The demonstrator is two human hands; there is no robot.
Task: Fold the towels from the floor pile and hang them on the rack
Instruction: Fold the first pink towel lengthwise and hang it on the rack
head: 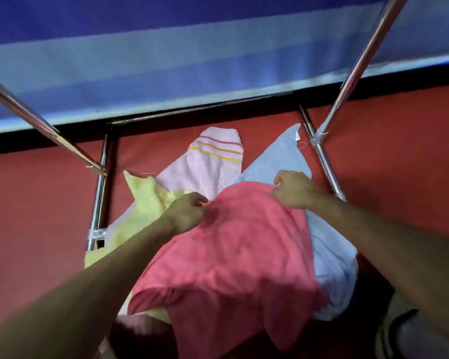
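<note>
Four towels fill the middle of the view, overlapping between the chrome legs of the rack (324, 161). On top lies the coral-pink towel (233, 255), spread from the centre down toward 6 o'clock, its lower part rumpled and hanging in folds. Both hands hold it by its far edge. The left hand (186, 213), just at 9 o'clock of centre, has its fingers curled and pinches the towel's upper left corner. The right hand (293, 189), toward 1 o'clock of centre, is likewise curled, thumb and fingertips nipping the upper right corner. The edge between the two hands arches gently upward.

Under the coral-pink towel, at 10 o'clock from it, a yellow towel (145, 200) pokes out with one pointed corner raised. At 12 o'clock a pale pink striped towel (208, 167) shows, with pink, orange and yellow bands across its far end. At 2 o'clock a light blue towel (278, 159) runs down the right side, a small white tag at its far corner beside the rack's joint. Whether these three lie on the floor or drape over a rail I cannot tell.

The red floor (36, 203) spreads to 9 and 3 o'clock; a blue wall (192, 60) with a paler band crosses the top at 12 o'clock.
</note>
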